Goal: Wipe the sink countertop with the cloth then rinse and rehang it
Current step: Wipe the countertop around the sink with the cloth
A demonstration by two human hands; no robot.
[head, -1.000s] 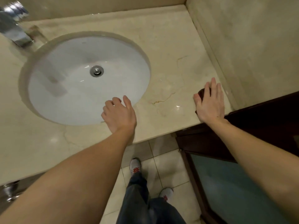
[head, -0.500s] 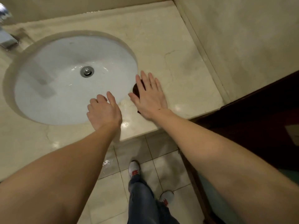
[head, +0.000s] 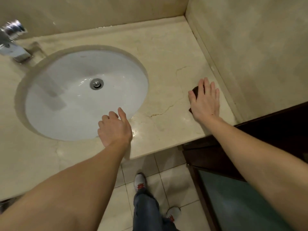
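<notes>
A beige marble countertop (head: 166, 52) surrounds a white oval sink basin (head: 70, 100) with a chrome drain (head: 96, 83). My right hand (head: 205, 101) lies flat, fingers spread, on a small dark brown cloth (head: 195, 91), pressing it onto the counter near the right wall. Most of the cloth is hidden under the palm. My left hand (head: 115, 128) rests on the front rim of the basin, fingers loosely curled, holding nothing.
A chrome faucet (head: 12, 44) stands at the back left. Beige walls close the counter at the back and right. A dark wooden door frame (head: 275, 130) adjoins the counter's right end. Below are floor tiles and my shoes (head: 140, 180).
My right hand has slid the cloth from beside the basin's right rim back to the right end of the counter. My left hand has stayed on the front rim.
</notes>
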